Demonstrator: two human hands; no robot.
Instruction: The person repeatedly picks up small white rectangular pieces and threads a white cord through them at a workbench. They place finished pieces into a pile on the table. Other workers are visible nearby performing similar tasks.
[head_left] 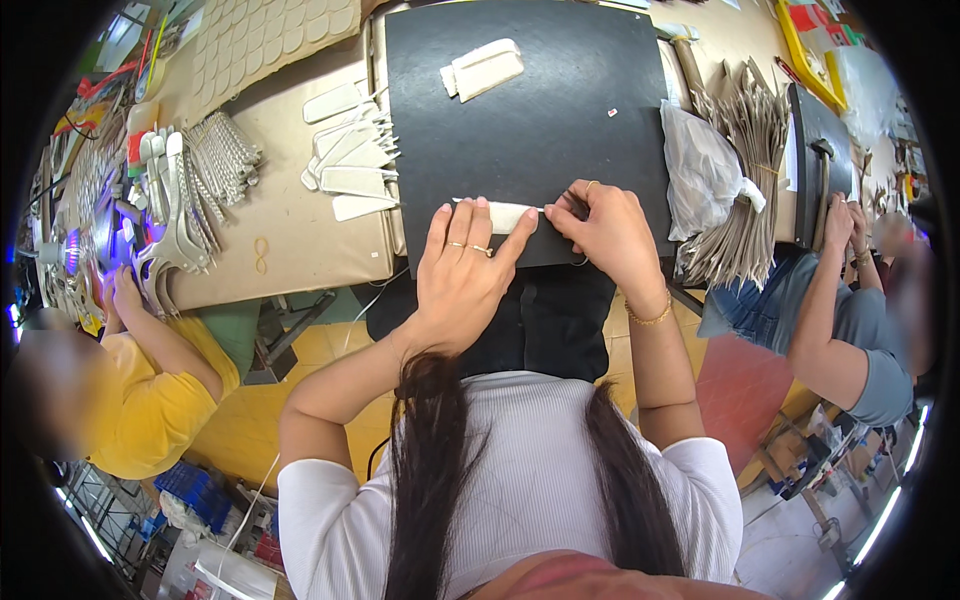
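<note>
A narrow cream strip, apparently leather [508,217], lies near the front edge of a black work board [560,120]. My left hand [462,275] rests over it with fingers stretched out, pressing it down; they hide its left part. At the strip's right end, my right hand [612,235] has thumb and index finger pinched on its thin tip. Farther back on the board sits a small stack of similar cream pieces [485,70]. Left of the board, several cream tabs with thin tails [350,150] overlap its edge.
Bundled grey-brown straps [745,150] and a clear plastic bag [700,175] lie right of the board. Braided straps [215,160] and a sheet of oval pieces [275,45] are at the left. A person in yellow [160,390] works at left, another person [850,330] at right.
</note>
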